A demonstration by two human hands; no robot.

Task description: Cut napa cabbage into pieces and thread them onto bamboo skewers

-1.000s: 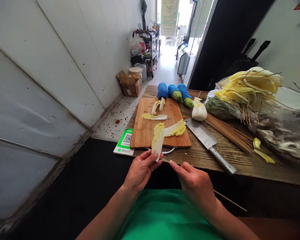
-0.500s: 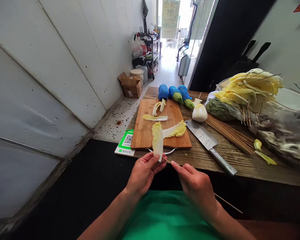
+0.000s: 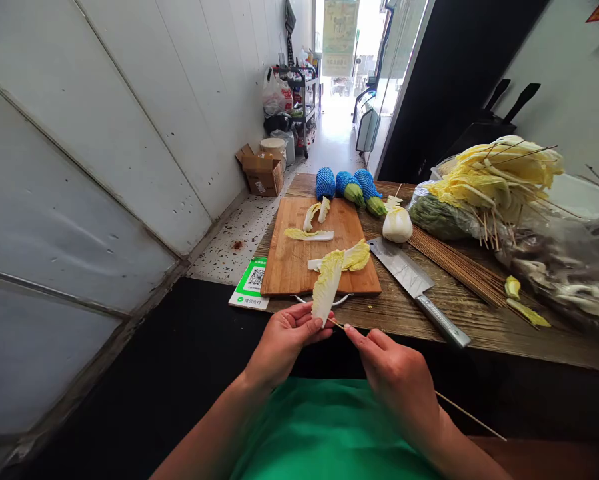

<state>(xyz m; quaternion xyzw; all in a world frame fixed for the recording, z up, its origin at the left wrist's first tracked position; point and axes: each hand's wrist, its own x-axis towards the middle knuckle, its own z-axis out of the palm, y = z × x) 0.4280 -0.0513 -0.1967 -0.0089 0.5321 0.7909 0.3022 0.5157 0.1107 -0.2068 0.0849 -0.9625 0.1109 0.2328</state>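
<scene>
Pinched by its white base, a napa cabbage leaf stands up from my left hand, in front of the cutting board. My right hand grips a thin wooden skewer that runs back under the wrist. Its front end meets the leaf's base at my left fingers; how deep it goes in I cannot tell. More cabbage leaf pieces lie on the wooden cutting board, one of them partly behind the held leaf.
Right of the board lie a cleaver, a cabbage heart and a bundle of skewers. Skewered cabbage leaves are heaped beyond, beside a plastic bag. Green vegetables in blue foam nets line the back. A QR-code card sits left.
The held leaf has turned and now leans right, its tip over the leaf on the board. Both hands have shifted slightly right, and the skewer's rear end sticks out further right and lower.
</scene>
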